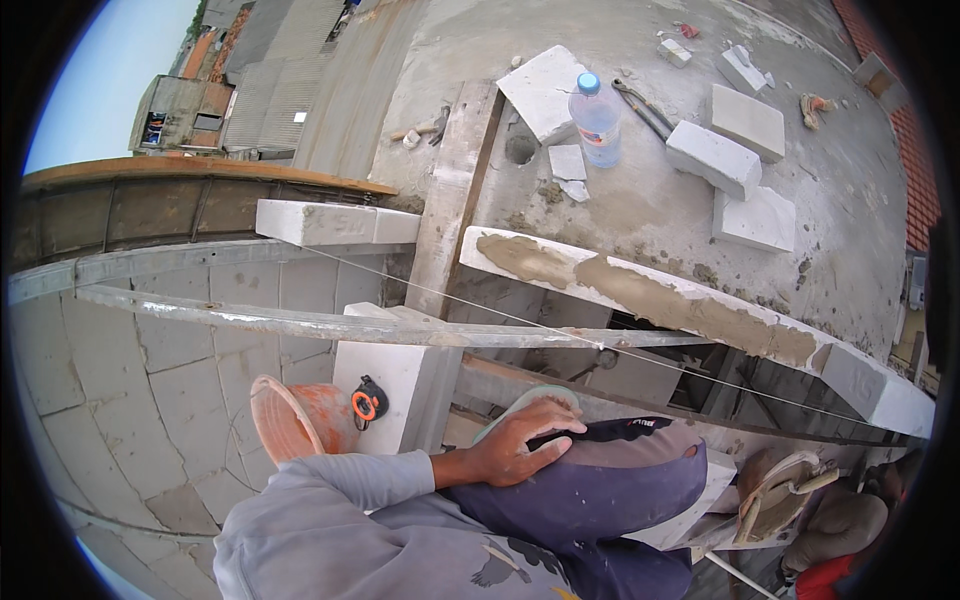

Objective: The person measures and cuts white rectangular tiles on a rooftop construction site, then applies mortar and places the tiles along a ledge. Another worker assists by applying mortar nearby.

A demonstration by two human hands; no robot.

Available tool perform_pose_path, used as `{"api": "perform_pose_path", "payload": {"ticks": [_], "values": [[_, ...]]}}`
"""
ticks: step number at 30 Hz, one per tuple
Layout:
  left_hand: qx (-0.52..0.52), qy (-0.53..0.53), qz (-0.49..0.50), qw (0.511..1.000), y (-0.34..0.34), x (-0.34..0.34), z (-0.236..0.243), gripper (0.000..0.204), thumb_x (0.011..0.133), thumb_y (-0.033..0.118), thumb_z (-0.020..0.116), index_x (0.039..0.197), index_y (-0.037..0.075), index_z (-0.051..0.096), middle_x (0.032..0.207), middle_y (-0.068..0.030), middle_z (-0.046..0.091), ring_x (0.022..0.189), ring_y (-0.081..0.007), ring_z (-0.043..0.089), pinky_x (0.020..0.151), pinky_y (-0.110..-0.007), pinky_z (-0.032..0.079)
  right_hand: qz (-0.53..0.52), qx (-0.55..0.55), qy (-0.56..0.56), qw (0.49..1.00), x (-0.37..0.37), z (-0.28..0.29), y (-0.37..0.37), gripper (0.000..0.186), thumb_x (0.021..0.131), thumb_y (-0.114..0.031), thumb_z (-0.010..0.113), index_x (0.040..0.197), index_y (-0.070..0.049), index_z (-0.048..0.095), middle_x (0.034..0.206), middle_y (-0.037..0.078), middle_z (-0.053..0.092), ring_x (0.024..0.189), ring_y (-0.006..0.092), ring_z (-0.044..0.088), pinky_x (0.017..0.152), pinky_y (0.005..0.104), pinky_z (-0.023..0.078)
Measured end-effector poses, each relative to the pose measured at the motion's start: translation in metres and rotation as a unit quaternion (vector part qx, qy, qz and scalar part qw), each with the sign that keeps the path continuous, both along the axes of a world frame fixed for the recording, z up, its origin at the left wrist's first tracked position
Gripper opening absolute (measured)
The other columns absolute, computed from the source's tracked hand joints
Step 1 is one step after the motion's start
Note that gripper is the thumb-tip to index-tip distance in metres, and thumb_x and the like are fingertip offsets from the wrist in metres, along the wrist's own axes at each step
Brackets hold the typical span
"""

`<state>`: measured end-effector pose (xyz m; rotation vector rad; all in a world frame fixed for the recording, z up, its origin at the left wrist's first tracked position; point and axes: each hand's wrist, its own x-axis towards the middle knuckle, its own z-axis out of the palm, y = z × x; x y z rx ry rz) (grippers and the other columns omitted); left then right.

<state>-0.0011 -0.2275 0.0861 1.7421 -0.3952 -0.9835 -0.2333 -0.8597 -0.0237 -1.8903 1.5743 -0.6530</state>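
My left hand (pixel 520 445) reaches in from the lower left in a grey sleeve. It lies palm down on my bent leg in dark blue trousers (pixel 610 480), with the fingers curled against the edge of a pale green sandal (pixel 525 400). Nothing is gripped in it. My right hand is out of view. Just beyond the hand a taut string line (pixel 560 330) runs along a course of white blocks topped with wet grey mortar (pixel 650 290).
An orange bucket (pixel 290 415) and an orange-black tape measure (pixel 368 402) sit by a white block (pixel 395 375) at my left. A water bottle (pixel 597 120), loose white blocks (pixel 715 155) and a hand tool (pixel 640 105) lie on the concrete roof. Another sandal (pixel 780 490) is at lower right. Steel bars (pixel 300 320) cross in front.
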Motion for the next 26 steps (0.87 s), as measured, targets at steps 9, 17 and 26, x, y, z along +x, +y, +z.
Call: {"api": "perform_pose_path", "payload": {"ticks": [9, 17, 26], "values": [[-0.003, 0.022, -0.008, 1.000, 0.007, 0.010, -0.005, 0.032, 0.110, 0.021, 0.062, 0.136, 0.003, 0.070, 0.139, -0.0196, 0.065, 0.141, -0.0370, 0.055, 0.120, -0.047, 0.041, 0.002, 0.000, 0.012, 1.000, 0.017, -0.004, -0.002, 0.051, 0.112, -0.044, 0.049, 0.146, -0.009, 0.063, 0.111, 0.010, 0.071, 0.084, 0.0204, 0.063, 0.081, 0.0385, 0.057], [-0.010, 0.034, -0.020, 0.999, 0.010, 0.011, -0.013, 0.034, 0.110, 0.024, 0.062, 0.137, 0.005, 0.069, 0.140, -0.0190, 0.064, 0.141, -0.0365, 0.055, 0.122, -0.047, 0.039, 0.014, -0.008, 0.020, 1.000, 0.029, -0.002, 0.002, 0.050, 0.111, -0.044, 0.050, 0.145, -0.009, 0.063, 0.111, 0.011, 0.072, 0.085, 0.0216, 0.064, 0.081, 0.0393, 0.057], [-0.016, 0.029, -0.023, 0.999, 0.015, 0.010, -0.012, 0.033, 0.111, 0.024, 0.061, 0.138, 0.006, 0.067, 0.134, -0.0169, 0.065, 0.135, -0.0338, 0.055, 0.120, -0.047, 0.038, 0.031, -0.001, 0.029, 0.999, 0.037, -0.015, 0.002, 0.049, 0.111, -0.044, 0.051, 0.144, -0.009, 0.064, 0.112, 0.012, 0.073, 0.087, 0.0229, 0.066, 0.081, 0.0402, 0.058]]}}
